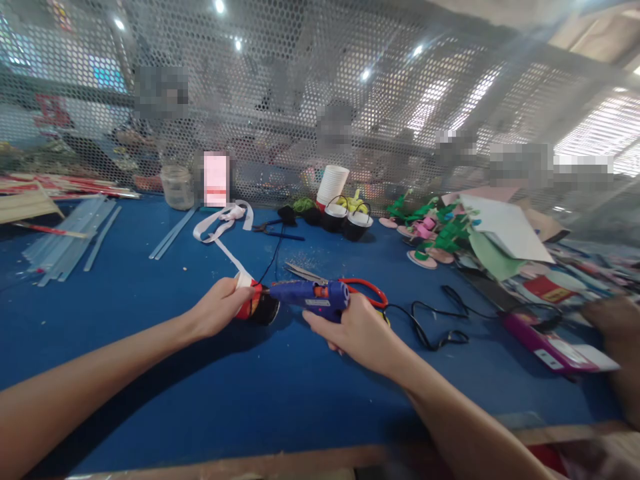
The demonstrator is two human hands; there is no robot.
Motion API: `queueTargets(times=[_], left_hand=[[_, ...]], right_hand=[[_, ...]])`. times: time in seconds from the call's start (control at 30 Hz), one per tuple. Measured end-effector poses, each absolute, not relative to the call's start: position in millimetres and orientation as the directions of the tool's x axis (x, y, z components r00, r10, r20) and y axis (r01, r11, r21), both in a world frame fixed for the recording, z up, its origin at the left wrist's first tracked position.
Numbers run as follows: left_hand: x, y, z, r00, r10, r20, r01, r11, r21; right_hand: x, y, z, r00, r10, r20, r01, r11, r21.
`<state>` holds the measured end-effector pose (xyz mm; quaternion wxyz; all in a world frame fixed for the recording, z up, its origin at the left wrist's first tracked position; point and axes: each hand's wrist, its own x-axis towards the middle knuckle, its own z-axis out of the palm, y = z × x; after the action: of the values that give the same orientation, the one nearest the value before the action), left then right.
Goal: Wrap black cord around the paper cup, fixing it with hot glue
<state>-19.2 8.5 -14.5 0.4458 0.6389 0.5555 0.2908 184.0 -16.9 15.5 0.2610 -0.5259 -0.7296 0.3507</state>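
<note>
My left hand point(219, 309) is closed around a small paper cup point(264, 311), red near the fingers and black toward its other end. The cup lies on its side, and a black cord runs up from it. White ribbon point(227, 256) trails from the held end onto the blue table. In my right hand point(369, 331) is a blue hot glue gun point(300, 294), its nozzle at the cup; whether it touches I cannot tell. Behind the glue gun lie scissors point(374, 289) with red handles, partly hidden by it.
Glue sticks point(75, 233) lie at left, near a clear jar point(177, 187). At the back stand stacked white cups point(333, 185), two black-and-white cups point(357, 225) and pliers point(279, 231). Green craft pieces point(440, 233), a black cable point(425, 337) and a purple power strip point(547, 347) are right, beside another person's hand point(613, 320).
</note>
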Motion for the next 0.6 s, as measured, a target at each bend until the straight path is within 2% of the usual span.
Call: queueTargets(times=[0.3, 0.6], left_hand=[[-18.0, 5.8, -12.2, 0.25, 0.963, -0.095, 0.535, -0.056, 0.843], [-20.7, 7.8, -16.8, 0.261, 0.961, -0.094, 0.499, -0.051, 0.865]], right_hand=[[184.7, -9.3, 14.5, -0.281, 0.957, -0.078, 0.609, 0.114, -0.785], [185.1, -10.4, 14.6, -0.288, 0.954, -0.084, 0.599, 0.111, -0.793]])
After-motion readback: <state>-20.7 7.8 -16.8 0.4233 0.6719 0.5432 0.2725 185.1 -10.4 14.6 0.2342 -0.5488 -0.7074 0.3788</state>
